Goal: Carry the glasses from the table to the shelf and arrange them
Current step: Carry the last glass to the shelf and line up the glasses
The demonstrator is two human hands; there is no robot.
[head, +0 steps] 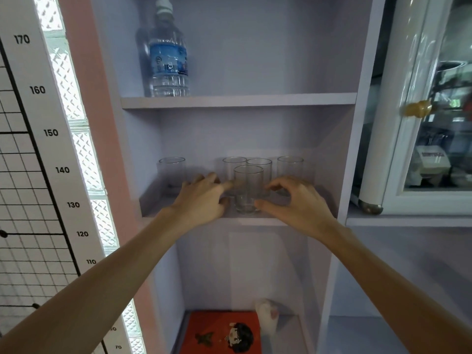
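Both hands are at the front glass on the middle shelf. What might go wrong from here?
1. The front glass stands close to the shelf edge, between the left hand and right hand; a clumsy nudge may tip it off.
2. Pushing it back may knock the middle-left glass and middle-right glass, crowded right behind it.

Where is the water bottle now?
In the head view, the water bottle stands at the left of the upper shelf, one board above the glasses.
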